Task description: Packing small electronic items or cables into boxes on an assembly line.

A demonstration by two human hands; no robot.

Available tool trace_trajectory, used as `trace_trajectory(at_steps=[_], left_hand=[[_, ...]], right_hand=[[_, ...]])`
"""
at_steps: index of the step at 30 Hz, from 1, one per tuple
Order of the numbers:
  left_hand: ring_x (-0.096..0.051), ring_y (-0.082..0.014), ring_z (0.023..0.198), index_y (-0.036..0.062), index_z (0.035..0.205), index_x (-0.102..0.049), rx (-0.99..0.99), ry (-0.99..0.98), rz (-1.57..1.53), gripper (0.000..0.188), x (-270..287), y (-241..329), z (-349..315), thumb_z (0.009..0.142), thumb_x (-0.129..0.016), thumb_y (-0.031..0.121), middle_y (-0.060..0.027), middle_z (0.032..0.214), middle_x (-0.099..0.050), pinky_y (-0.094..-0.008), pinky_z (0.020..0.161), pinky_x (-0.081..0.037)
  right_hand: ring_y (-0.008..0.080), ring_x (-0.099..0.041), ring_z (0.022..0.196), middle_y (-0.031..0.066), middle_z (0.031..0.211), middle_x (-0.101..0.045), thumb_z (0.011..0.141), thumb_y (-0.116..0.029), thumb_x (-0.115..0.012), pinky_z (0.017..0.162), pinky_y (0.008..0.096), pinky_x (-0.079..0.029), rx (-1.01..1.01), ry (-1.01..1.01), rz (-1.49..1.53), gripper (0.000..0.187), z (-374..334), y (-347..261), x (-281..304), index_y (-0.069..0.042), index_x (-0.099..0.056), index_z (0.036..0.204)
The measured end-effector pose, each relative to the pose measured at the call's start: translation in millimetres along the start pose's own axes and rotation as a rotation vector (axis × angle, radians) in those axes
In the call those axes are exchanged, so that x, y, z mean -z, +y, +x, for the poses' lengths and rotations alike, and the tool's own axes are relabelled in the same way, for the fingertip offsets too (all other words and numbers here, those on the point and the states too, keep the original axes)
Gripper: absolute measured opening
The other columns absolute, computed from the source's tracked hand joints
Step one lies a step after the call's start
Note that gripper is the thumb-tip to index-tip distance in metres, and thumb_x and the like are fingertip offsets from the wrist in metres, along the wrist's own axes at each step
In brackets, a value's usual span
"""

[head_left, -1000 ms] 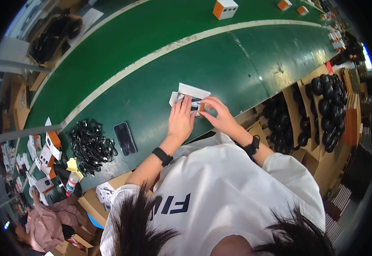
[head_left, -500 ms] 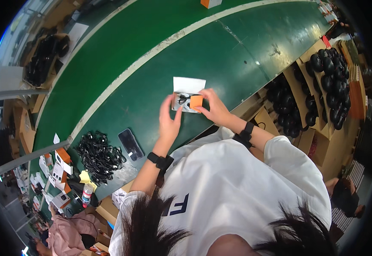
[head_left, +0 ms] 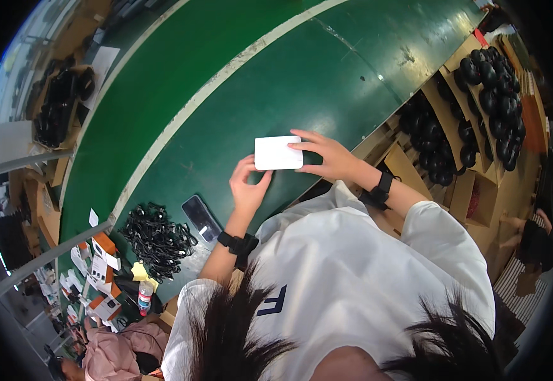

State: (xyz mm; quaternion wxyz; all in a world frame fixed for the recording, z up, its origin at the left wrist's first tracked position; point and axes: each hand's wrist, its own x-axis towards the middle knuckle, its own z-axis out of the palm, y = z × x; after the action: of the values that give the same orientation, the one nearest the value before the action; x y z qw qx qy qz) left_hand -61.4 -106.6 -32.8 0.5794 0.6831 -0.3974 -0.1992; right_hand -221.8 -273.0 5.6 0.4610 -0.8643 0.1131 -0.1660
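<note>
A small white box (head_left: 275, 153) lies in front of me over the green bench (head_left: 276, 82), its white lid folded down so the inside is hidden. My left hand (head_left: 248, 187) grips the box at its left end and lower left corner, thumb along the near edge. My right hand (head_left: 328, 155) holds the right end, one finger lying on top of the lid and the thumb at the near right corner. To the left of my left forearm rests a dark phone (head_left: 201, 218). Beyond it sits a heap of black cables (head_left: 156, 240).
Opened white and orange boxes (head_left: 102, 260), yellow paper (head_left: 140, 273) and a bottle (head_left: 145, 297) stand at the far left, near a person in pink (head_left: 118, 355). On the right, cartons hold black rounded items (head_left: 489, 79). A pale raised strip (head_left: 226, 73) runs along the bench.
The upright white flap has come down over the box, covering the black cable and the orange piece inside. My right hand has shifted from the orange piece to the lid and right end.
</note>
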Motion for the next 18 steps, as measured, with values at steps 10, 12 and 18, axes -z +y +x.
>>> trace_trajectory(at_steps=[10,12,18], left_hand=[[-0.042,-0.0308,0.118,0.0062,0.11,-0.057,-0.238,-0.497,0.268,0.047,22,13,48,0.066,-0.073,0.01,-0.011,0.124,-0.05,-0.0402,0.098,-0.036],[-0.041,-0.0316,0.119,0.0067,0.11,-0.057,-0.274,-0.529,0.29,0.045,21,9,45,0.067,-0.072,0.01,-0.0112,0.125,-0.049,-0.0404,0.098,-0.035],[-0.024,-0.0359,0.128,0.0119,0.129,-0.042,-0.398,-0.6,0.662,0.049,11,10,24,0.083,-0.055,0.02,-0.0107,0.14,-0.029,-0.0533,0.104,-0.017]], right_hand=[[0.0329,-0.045,0.113,0.0141,0.128,-0.041,0.073,-0.008,-0.067,0.092,0.0385,-0.04,-0.057,-0.056,0.078,0.041,0,4,-8,-0.013,-0.054,0.111],[0.033,-0.045,0.114,0.0146,0.129,-0.041,0.073,-0.007,-0.066,0.092,0.0389,-0.04,-0.081,-0.057,0.081,0.04,-3,5,-11,-0.013,-0.055,0.112],[0.035,-0.041,0.116,0.0166,0.132,-0.037,0.075,-0.008,-0.063,0.09,0.04,-0.041,0.054,0.021,-0.093,0.036,-14,1,-18,-0.012,-0.055,0.109]])
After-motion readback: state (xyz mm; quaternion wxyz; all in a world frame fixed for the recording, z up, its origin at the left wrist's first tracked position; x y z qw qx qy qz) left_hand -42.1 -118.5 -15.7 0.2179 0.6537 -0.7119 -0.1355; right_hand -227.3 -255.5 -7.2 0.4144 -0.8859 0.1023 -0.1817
